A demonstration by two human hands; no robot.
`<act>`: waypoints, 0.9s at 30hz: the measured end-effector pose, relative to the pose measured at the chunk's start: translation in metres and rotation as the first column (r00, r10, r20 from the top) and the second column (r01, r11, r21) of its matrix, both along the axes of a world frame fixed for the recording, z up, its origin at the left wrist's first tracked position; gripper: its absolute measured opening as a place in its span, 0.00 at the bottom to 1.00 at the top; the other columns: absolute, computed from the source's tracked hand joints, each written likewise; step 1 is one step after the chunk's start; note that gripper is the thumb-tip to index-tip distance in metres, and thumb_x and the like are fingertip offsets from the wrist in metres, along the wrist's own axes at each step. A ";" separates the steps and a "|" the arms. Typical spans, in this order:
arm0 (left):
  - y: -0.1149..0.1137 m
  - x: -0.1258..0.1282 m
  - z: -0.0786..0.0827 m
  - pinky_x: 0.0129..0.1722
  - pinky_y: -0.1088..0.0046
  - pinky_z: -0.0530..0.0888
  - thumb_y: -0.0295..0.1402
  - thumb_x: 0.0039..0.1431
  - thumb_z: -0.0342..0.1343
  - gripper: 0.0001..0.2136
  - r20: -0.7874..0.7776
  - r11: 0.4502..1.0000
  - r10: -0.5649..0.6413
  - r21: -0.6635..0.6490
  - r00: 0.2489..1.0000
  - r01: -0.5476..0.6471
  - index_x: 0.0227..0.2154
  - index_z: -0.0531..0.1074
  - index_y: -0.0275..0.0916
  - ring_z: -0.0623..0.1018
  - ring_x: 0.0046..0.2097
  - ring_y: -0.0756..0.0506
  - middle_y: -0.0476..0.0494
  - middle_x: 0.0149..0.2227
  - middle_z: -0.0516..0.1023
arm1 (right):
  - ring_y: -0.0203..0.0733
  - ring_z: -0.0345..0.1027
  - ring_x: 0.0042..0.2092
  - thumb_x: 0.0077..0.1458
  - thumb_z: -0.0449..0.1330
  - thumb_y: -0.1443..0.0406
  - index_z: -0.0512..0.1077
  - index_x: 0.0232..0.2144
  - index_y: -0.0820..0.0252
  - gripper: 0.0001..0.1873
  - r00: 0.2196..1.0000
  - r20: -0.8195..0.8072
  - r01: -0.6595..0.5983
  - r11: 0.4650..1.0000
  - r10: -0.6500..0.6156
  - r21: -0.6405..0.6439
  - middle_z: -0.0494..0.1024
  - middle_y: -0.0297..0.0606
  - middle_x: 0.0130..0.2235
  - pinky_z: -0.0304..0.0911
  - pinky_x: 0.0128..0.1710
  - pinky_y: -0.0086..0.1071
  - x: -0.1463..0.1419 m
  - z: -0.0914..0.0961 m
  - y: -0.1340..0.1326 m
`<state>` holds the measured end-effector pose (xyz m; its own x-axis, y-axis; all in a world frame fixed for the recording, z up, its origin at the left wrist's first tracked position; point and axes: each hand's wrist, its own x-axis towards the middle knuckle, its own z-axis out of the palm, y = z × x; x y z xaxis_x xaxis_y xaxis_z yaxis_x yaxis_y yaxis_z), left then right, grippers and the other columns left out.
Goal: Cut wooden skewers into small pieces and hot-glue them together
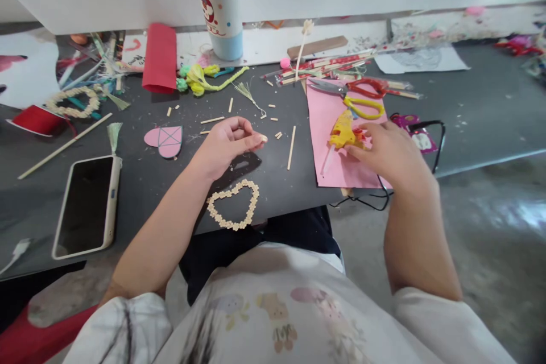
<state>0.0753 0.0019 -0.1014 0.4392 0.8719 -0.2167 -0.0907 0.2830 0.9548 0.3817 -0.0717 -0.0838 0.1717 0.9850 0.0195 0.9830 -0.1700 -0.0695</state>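
My left hand [232, 145] is raised over the middle of the table, thumb and fingertips pinched on a small pale stick piece [264, 139]. My right hand [386, 148] has its thumb and fingers around the back of a yellow hot glue gun [342, 129], which lies over a pink sheet [321, 119] with its clear tip toward me. Near the table's front edge lies a heart-shaped frame [253, 205] made of small pale pieces. Short cut bits [278, 135] and a longer thin stick [292, 148] are scattered beyond it.
Red-and-yellow-handled scissors [328, 87] lie beyond the glue gun, whose black cord [386, 196] hangs over the front edge. A phone [87, 205] lies at left. A tall bottle [224, 11] stands at the back, beside yellow-green yarn [198, 79] and a red paper piece [160, 57].
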 end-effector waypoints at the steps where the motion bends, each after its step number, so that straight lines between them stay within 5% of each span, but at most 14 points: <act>1: 0.000 0.000 0.000 0.40 0.72 0.75 0.36 0.42 0.68 0.17 0.006 1.000 -0.010 -0.001 1.000 0.010 0.30 0.65 0.38 0.79 0.35 0.50 0.46 0.31 0.78 | 0.61 0.67 0.47 0.49 0.61 0.55 0.69 0.50 0.61 0.27 1.000 0.002 0.005 0.999 -0.005 -0.037 0.71 0.54 0.47 0.63 0.43 0.49 0.002 -0.003 0.000; 5: 0.000 0.000 0.000 0.40 0.71 0.75 0.35 0.43 0.68 0.17 0.017 1.000 -0.023 0.001 1.000 0.023 0.30 0.64 0.38 0.79 0.36 0.50 0.47 0.31 0.78 | 0.60 0.67 0.43 0.51 0.58 0.52 0.68 0.51 0.62 0.29 1.000 0.021 0.010 0.996 -0.008 -0.090 0.72 0.55 0.44 0.62 0.38 0.47 0.006 -0.012 0.002; 9: 0.000 0.000 -0.001 0.40 0.72 0.75 0.35 0.44 0.67 0.16 0.031 1.000 -0.030 0.001 0.999 0.030 0.29 0.65 0.38 0.78 0.35 0.50 0.46 0.31 0.79 | 0.58 0.68 0.38 0.53 0.57 0.54 0.70 0.42 0.64 0.21 0.998 0.055 -0.034 0.997 0.038 -0.071 0.74 0.54 0.36 0.60 0.36 0.44 0.005 -0.017 0.005; 15: 0.001 0.001 -0.003 0.40 0.70 0.75 0.36 0.41 0.68 0.17 0.003 1.000 -0.029 0.001 1.000 0.029 0.29 0.65 0.38 0.79 0.35 0.49 0.47 0.31 0.78 | 0.58 0.69 0.37 0.56 0.54 0.57 0.68 0.44 0.65 0.19 0.992 0.087 -0.088 0.994 0.093 -0.058 0.75 0.53 0.36 0.59 0.33 0.43 0.005 -0.008 0.002; 19: 0.002 0.001 -0.004 0.40 0.72 0.75 0.35 0.42 0.68 0.17 0.014 1.000 -0.024 0.001 1.000 0.024 0.29 0.65 0.38 0.79 0.36 0.49 0.46 0.31 0.78 | 0.54 0.70 0.41 0.55 0.55 0.58 0.66 0.51 0.59 0.22 0.986 -0.147 -0.071 0.996 0.078 0.051 0.75 0.50 0.42 0.63 0.37 0.44 0.006 0.003 -0.007; 21: 0.002 0.001 -0.003 0.40 0.72 0.75 0.35 0.42 0.68 0.16 0.027 1.000 -0.021 0.004 0.999 0.021 0.29 0.65 0.38 0.79 0.36 0.50 0.46 0.31 0.78 | 0.49 0.70 0.44 0.55 0.57 0.59 0.64 0.52 0.56 0.22 0.890 -0.436 -0.115 0.991 0.133 0.067 0.74 0.46 0.46 0.65 0.41 0.40 0.004 0.003 -0.009; 23: 0.002 0.002 -0.003 0.40 0.72 0.75 0.35 0.42 0.68 0.16 0.035 1.000 -0.015 0.004 0.999 0.014 0.29 0.64 0.38 0.79 0.36 0.50 0.46 0.31 0.78 | 0.43 0.70 0.43 0.54 0.58 0.60 0.63 0.52 0.55 0.22 0.690 -0.701 -0.188 0.980 0.178 0.064 0.73 0.44 0.47 0.66 0.40 0.35 -0.002 -0.001 -0.011; 25: 0.001 0.002 -0.003 0.40 0.72 0.75 0.35 0.42 0.68 0.17 0.033 1.000 -0.004 0.007 0.999 0.004 0.29 0.64 0.39 0.79 0.36 0.50 0.46 0.32 0.78 | 0.38 0.69 0.36 0.55 0.57 0.60 0.63 0.49 0.55 0.19 0.512 -0.842 -0.247 0.968 0.170 0.045 0.73 0.39 0.40 0.66 0.33 0.32 -0.011 -0.007 -0.012; 27: 0.001 0.003 -0.003 0.39 0.72 0.75 0.35 0.42 0.68 0.17 0.032 1.000 0.008 0.019 0.999 -0.009 0.29 0.64 0.39 0.79 0.36 0.50 0.46 0.32 0.78 | 0.36 0.65 0.29 0.55 0.55 0.61 0.65 0.42 0.54 0.12 0.413 -0.893 -0.273 0.960 0.179 0.066 0.69 0.34 0.31 0.63 0.26 0.30 -0.023 -0.013 -0.012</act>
